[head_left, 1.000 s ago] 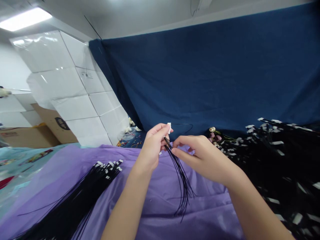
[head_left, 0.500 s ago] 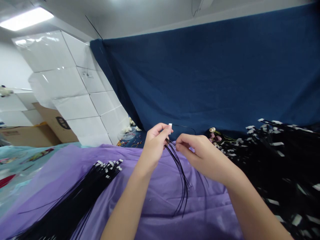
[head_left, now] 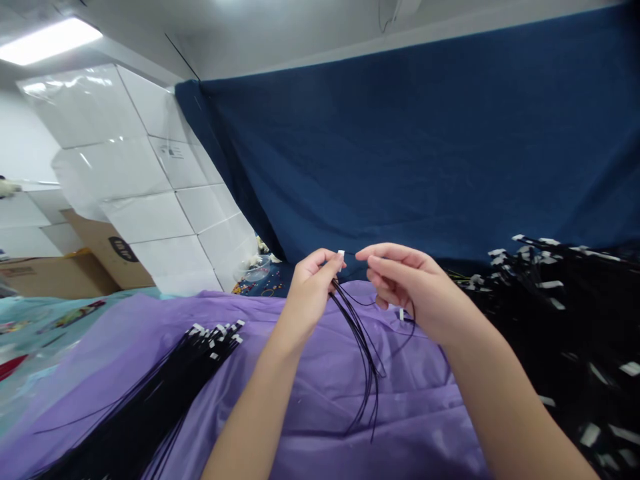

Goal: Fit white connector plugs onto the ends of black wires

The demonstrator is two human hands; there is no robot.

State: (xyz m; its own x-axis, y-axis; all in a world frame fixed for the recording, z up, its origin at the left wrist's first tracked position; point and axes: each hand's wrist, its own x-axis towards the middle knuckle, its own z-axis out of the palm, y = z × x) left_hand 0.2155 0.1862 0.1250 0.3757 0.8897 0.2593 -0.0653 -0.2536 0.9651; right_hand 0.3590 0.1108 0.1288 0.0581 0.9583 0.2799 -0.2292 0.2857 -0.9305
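My left hand is closed around a small bunch of thin black cords, whose loose ends hang in a curve over the purple cloth. A white tag sticks up at its thumb and fingertip. To the right, my right hand is raised with thumb and forefinger nearly together and the other fingers curled. A single black cord loops out below its palm, beside another white tag. The fingers partly hide how this cord is gripped.
Purple cloth covers the work surface. A thick bundle of black white-tagged cords lies at left, and a large dark pile of tagged cords at right. White boxes are stacked behind left; a blue curtain hangs ahead.
My right hand has risen slightly and moved a little right, its forefinger stretching toward the tag. A looped cord and white tag now show beneath it. My left hand stays nearly still.
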